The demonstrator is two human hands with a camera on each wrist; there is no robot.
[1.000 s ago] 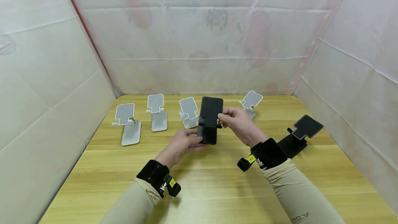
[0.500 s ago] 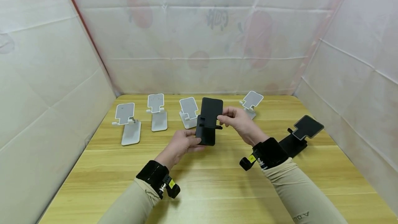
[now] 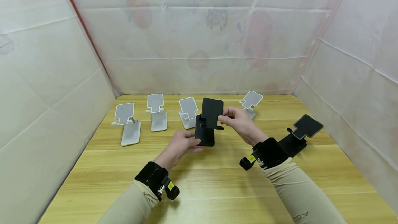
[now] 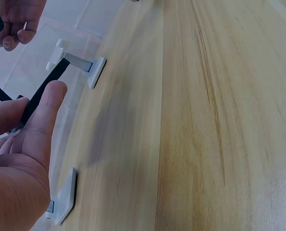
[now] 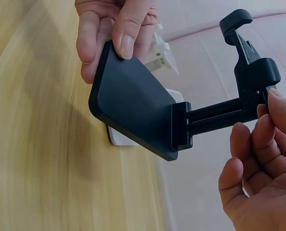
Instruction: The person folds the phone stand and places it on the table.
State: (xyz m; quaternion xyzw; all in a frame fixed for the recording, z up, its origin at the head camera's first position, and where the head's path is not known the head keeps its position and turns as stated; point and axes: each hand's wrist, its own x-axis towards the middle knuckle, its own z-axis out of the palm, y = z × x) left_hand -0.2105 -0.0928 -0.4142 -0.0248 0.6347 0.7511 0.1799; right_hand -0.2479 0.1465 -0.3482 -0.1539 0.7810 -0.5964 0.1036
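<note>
Black stand (image 3: 207, 122) held above table (image 3: 217, 182), mid-unfolding. My left hand (image 3: 180, 146) grips base, fingers curled round it; right hand (image 3: 237, 122) pinches plate. Next: swing plate up gently, base steady. White stands (image 3: 157, 113) behind.

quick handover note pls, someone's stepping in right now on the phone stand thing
Left hand: grips the base plate of the black phone stand, held in the air above the wooden table.
Right hand: pinches the stand's upper plate at its right edge.
Stand: partly unfolded; the right wrist view shows the arm drawn out from the base plate.
Done, by the look of it: four white stands stand opened in a row at the back of the table, and a second black stand sits opened at the right.
Left: probably finish opening the held stand and set it down with the others.
</note>
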